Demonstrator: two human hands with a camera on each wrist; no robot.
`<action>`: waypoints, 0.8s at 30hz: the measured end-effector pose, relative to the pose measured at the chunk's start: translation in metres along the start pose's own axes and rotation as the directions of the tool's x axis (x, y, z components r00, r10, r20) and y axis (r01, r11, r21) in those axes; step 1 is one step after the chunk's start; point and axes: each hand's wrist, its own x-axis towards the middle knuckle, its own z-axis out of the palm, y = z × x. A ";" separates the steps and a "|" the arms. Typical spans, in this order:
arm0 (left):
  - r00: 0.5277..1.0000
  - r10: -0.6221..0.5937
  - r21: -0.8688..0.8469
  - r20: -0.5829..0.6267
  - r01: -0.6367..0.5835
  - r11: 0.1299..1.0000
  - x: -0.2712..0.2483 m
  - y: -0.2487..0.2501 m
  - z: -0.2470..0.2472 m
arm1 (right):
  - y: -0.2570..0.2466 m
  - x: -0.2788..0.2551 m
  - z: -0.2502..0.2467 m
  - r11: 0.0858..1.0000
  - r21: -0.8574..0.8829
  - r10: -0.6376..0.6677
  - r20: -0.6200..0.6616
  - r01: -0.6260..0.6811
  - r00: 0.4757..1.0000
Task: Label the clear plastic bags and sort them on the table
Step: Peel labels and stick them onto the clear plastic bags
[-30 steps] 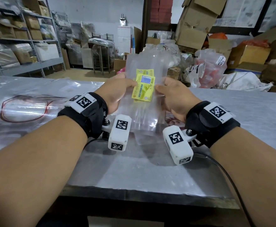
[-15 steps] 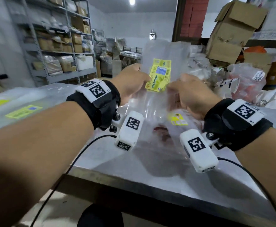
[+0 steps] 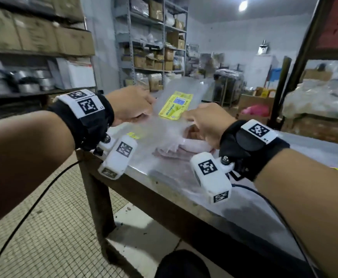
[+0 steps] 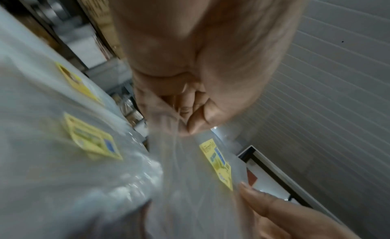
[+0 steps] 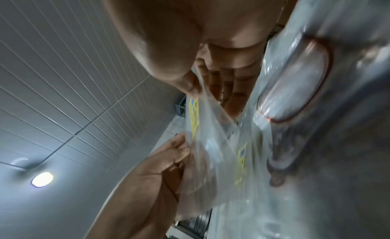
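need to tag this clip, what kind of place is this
Most likely a warehouse or stockroom used for packing. Metal shelving holds cardboard boxes, more bagged goods are piled at the back, and both hands hold a clear plastic bag with a yellow label over a metal table.

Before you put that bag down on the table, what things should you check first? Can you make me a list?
1. Yellow label stuck on the clear bag: ok.
2. Left hand grips the bag's edge: ok.
3. Right hand grips the other edge: ok.
4. Bag lifted off the table: ok.
5. Other labelled bags already lying on the table: ok.
6. Label smooth, no wrinkles: cannot tell, too blurred.
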 end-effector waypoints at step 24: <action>0.984 0.127 0.510 -0.129 -0.044 0.859 0.041 -0.026 -0.004 | -0.003 0.011 -0.049 0.999 -0.027 0.029 -0.083 -0.032 0.996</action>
